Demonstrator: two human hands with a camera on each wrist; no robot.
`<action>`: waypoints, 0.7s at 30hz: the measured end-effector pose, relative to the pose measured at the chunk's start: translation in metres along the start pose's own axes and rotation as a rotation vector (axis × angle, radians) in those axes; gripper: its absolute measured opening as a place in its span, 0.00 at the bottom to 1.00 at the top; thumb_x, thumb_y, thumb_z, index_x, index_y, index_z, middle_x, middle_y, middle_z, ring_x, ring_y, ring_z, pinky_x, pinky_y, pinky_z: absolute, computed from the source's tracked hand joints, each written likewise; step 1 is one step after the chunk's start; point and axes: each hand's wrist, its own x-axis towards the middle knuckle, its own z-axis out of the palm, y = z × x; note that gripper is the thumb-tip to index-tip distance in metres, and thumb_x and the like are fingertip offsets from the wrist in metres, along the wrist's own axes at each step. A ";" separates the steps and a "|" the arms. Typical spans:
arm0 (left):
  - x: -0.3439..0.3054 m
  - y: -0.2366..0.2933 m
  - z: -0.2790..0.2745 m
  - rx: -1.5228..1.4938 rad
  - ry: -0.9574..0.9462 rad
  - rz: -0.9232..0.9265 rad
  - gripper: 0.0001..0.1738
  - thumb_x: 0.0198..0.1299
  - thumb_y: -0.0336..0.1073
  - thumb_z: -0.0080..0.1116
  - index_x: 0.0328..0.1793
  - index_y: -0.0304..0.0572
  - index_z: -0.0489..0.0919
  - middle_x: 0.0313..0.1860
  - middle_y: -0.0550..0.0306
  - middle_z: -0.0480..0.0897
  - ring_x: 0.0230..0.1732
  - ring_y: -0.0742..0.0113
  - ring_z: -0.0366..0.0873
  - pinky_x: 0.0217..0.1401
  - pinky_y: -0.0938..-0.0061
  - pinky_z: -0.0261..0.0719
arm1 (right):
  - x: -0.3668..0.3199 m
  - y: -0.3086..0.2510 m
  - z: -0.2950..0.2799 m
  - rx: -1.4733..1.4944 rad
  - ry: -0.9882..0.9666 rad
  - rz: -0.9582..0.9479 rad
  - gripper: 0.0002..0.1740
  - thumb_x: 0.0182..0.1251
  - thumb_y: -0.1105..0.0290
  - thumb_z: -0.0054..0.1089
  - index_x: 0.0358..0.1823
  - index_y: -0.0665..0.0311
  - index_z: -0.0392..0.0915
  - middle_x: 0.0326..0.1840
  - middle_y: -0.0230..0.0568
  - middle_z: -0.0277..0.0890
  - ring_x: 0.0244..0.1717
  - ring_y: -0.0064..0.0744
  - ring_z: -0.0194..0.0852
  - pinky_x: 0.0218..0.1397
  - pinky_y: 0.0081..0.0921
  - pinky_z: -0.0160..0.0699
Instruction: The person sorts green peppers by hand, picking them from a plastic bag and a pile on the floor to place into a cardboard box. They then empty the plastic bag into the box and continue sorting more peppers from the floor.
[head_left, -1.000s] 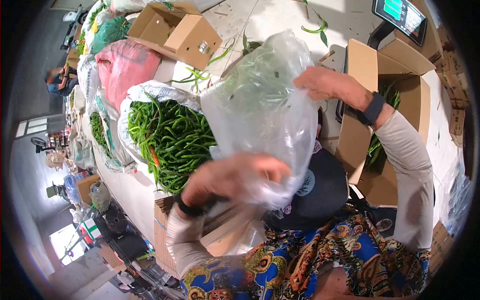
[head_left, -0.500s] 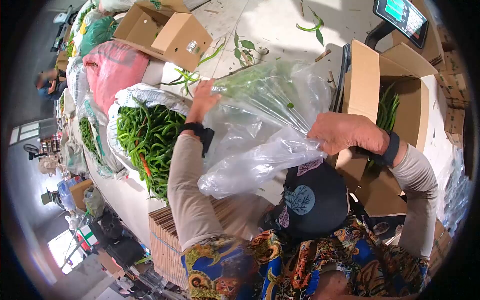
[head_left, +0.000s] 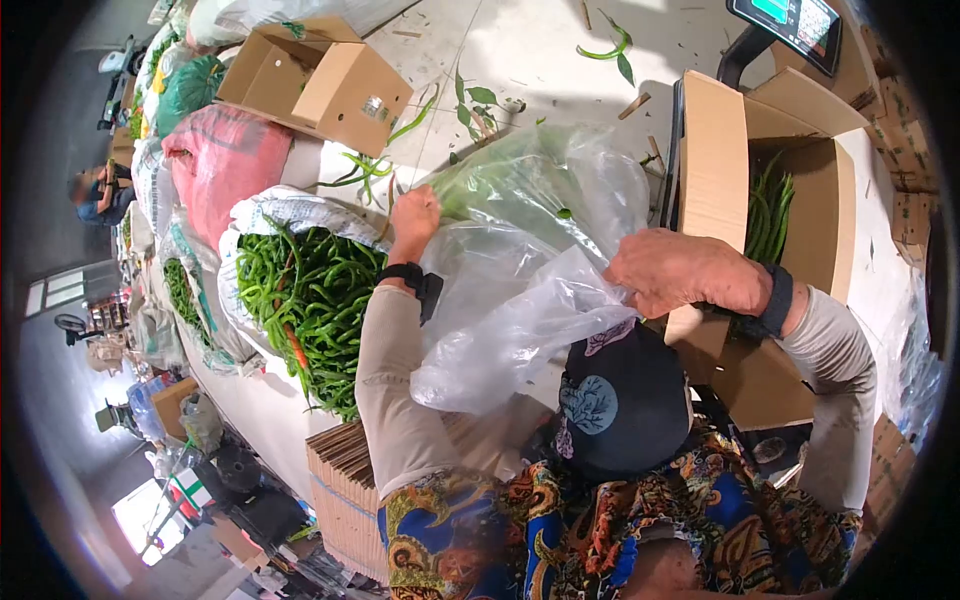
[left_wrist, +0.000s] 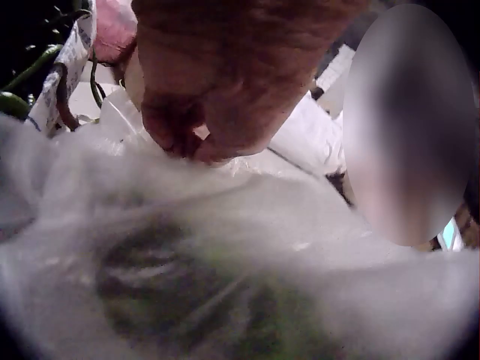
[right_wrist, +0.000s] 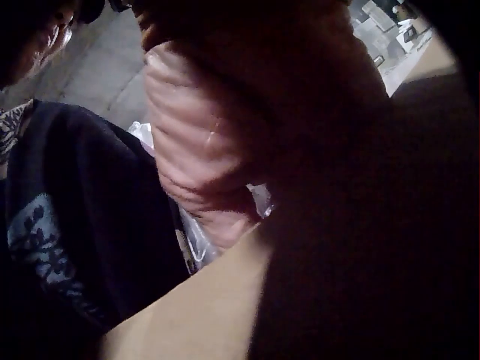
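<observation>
A large clear plastic bag [head_left: 500, 350] is spread between both hands in the head view, with green showing through its far part. My left hand [head_left: 413, 220] pinches the bag's far left edge, beside a white sack [head_left: 300, 200] full of green chillies [head_left: 310, 300]. In the left wrist view the curled fingers [left_wrist: 172, 131] meet at the plastic. My right hand [head_left: 690, 270] grips the gathered right side of the bag, next to the flap of an open cardboard box [head_left: 715, 170]. More green chillies [head_left: 768, 215] lie in that box.
A smaller open carton [head_left: 350, 100] and a pink sack [head_left: 225, 165] stand at the far left. Flattened cardboard [head_left: 345, 500] is stacked near my left elbow. A scale display [head_left: 790, 25] stands behind the box. Loose chillies [head_left: 605, 50] and leaves litter the floor.
My left hand has gone from the near side of the bag to its far left edge. My right hand has come closer to my body, and the bag is now stretched sideways.
</observation>
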 end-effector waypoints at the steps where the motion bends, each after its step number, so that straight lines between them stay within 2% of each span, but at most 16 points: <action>1: 0.004 0.000 -0.007 0.001 0.078 0.020 0.08 0.52 0.37 0.61 0.33 0.42 0.77 0.29 0.42 0.81 0.37 0.42 0.80 0.39 0.53 0.76 | -0.002 0.001 0.001 0.001 0.007 0.005 0.10 0.45 0.69 0.61 0.26 0.70 0.74 0.25 0.56 0.73 0.34 0.59 0.74 0.35 0.45 0.71; 3: 0.010 0.000 -0.028 -0.109 0.262 0.094 0.06 0.55 0.34 0.57 0.34 0.40 0.78 0.29 0.41 0.80 0.35 0.44 0.80 0.37 0.58 0.76 | -0.003 -0.004 0.002 -0.005 0.130 -0.015 0.10 0.47 0.71 0.59 0.29 0.70 0.74 0.27 0.55 0.74 0.35 0.59 0.74 0.37 0.46 0.72; 4: 0.012 0.002 -0.039 -0.109 0.261 0.100 0.06 0.55 0.34 0.57 0.34 0.40 0.78 0.29 0.41 0.80 0.35 0.44 0.80 0.37 0.58 0.76 | 0.000 -0.006 0.000 -0.005 0.134 -0.011 0.10 0.47 0.71 0.59 0.29 0.70 0.74 0.27 0.55 0.74 0.35 0.59 0.74 0.37 0.46 0.72; 6: 0.011 0.013 -0.073 -0.172 0.386 0.045 0.03 0.55 0.30 0.55 0.34 0.40 0.77 0.25 0.50 0.79 0.27 0.55 0.78 0.32 0.67 0.74 | 0.009 -0.006 -0.008 0.001 0.041 0.191 0.09 0.49 0.75 0.55 0.32 0.70 0.73 0.27 0.55 0.73 0.39 0.58 0.74 0.41 0.45 0.72; 8: 0.008 0.012 -0.102 -0.677 0.372 0.030 0.04 0.54 0.25 0.51 0.34 0.37 0.76 0.24 0.63 0.77 0.28 0.72 0.73 0.33 0.77 0.70 | 0.014 0.003 -0.010 0.018 0.114 0.199 0.09 0.49 0.75 0.55 0.33 0.71 0.74 0.30 0.55 0.73 0.41 0.59 0.74 0.44 0.45 0.73; 9: 0.008 0.010 -0.112 -0.964 0.401 0.126 0.06 0.53 0.21 0.48 0.33 0.36 0.76 0.28 0.68 0.74 0.33 0.79 0.69 0.37 0.82 0.67 | 0.016 0.005 -0.010 0.036 0.176 0.206 0.10 0.50 0.76 0.55 0.34 0.72 0.75 0.34 0.55 0.74 0.44 0.59 0.75 0.48 0.45 0.73; 10: 0.000 0.025 -0.133 -1.033 0.404 0.203 0.06 0.52 0.21 0.48 0.34 0.37 0.75 0.31 0.66 0.75 0.34 0.78 0.69 0.39 0.83 0.67 | 0.017 0.004 -0.013 0.039 0.180 0.206 0.10 0.50 0.76 0.55 0.34 0.72 0.75 0.34 0.55 0.74 0.44 0.59 0.75 0.48 0.45 0.73; 12: -0.015 0.050 -0.174 -0.963 0.431 0.163 0.04 0.55 0.24 0.50 0.36 0.37 0.75 0.32 0.65 0.74 0.35 0.77 0.69 0.41 0.83 0.68 | 0.020 -0.001 -0.019 -0.027 0.239 0.282 0.16 0.45 0.83 0.51 0.40 0.72 0.70 0.42 0.58 0.73 0.50 0.60 0.71 0.49 0.45 0.71; 13: -0.019 0.065 -0.188 -1.036 0.502 0.081 0.03 0.57 0.26 0.50 0.37 0.37 0.75 0.31 0.65 0.73 0.34 0.77 0.69 0.41 0.82 0.68 | 0.021 -0.001 -0.019 -0.028 0.242 0.282 0.16 0.45 0.83 0.51 0.40 0.72 0.70 0.42 0.58 0.73 0.50 0.60 0.71 0.49 0.45 0.71; 14: -0.025 0.080 -0.202 -1.108 0.574 -0.004 0.03 0.60 0.28 0.51 0.38 0.37 0.75 0.30 0.65 0.73 0.34 0.76 0.69 0.41 0.82 0.69 | 0.024 0.000 -0.017 0.017 0.286 0.274 0.21 0.45 0.84 0.52 0.45 0.71 0.69 0.45 0.58 0.73 0.49 0.60 0.72 0.49 0.45 0.72; 15: -0.033 0.091 -0.220 -1.154 0.573 -0.045 0.06 0.62 0.31 0.55 0.41 0.37 0.76 0.42 0.59 0.75 0.39 0.72 0.73 0.44 0.77 0.73 | 0.026 0.001 -0.016 0.060 0.332 0.267 0.26 0.45 0.86 0.52 0.51 0.71 0.67 0.47 0.57 0.72 0.49 0.59 0.72 0.50 0.45 0.72; 16: -0.039 0.096 -0.236 -0.921 0.672 0.042 0.07 0.64 0.31 0.54 0.44 0.35 0.75 0.44 0.57 0.74 0.42 0.70 0.73 0.45 0.75 0.74 | 0.028 0.002 -0.013 0.058 0.337 0.268 0.26 0.45 0.86 0.52 0.51 0.71 0.67 0.47 0.57 0.72 0.49 0.59 0.72 0.50 0.45 0.72; 17: -0.046 0.099 -0.252 -0.681 0.761 0.121 0.08 0.66 0.32 0.52 0.47 0.34 0.74 0.46 0.55 0.73 0.44 0.69 0.74 0.46 0.74 0.76 | 0.030 0.002 -0.009 0.056 0.458 0.274 0.33 0.45 0.86 0.54 0.58 0.68 0.62 0.50 0.57 0.71 0.49 0.58 0.72 0.51 0.44 0.73; 18: -0.051 0.108 -0.269 -0.904 0.730 0.129 0.11 0.68 0.31 0.50 0.51 0.31 0.71 0.48 0.52 0.72 0.50 0.63 0.75 0.50 0.72 0.78 | 0.032 0.000 -0.006 0.054 0.578 0.277 0.39 0.46 0.86 0.55 0.65 0.64 0.58 0.52 0.56 0.69 0.49 0.57 0.72 0.51 0.42 0.74; 19: -0.057 0.121 -0.285 -0.887 0.760 0.210 0.11 0.68 0.31 0.49 0.50 0.30 0.71 0.47 0.52 0.72 0.51 0.62 0.75 0.52 0.70 0.77 | 0.034 -0.005 -0.009 0.054 0.579 0.271 0.39 0.46 0.86 0.55 0.65 0.64 0.58 0.52 0.56 0.69 0.49 0.57 0.72 0.51 0.42 0.74; 21: -0.065 0.155 -0.304 -0.867 0.793 0.296 0.11 0.69 0.32 0.48 0.50 0.30 0.71 0.46 0.53 0.73 0.51 0.61 0.74 0.53 0.69 0.76 | 0.037 -0.017 -0.026 0.059 0.739 0.320 0.50 0.47 0.84 0.60 0.74 0.57 0.48 0.59 0.55 0.64 0.50 0.56 0.73 0.54 0.39 0.75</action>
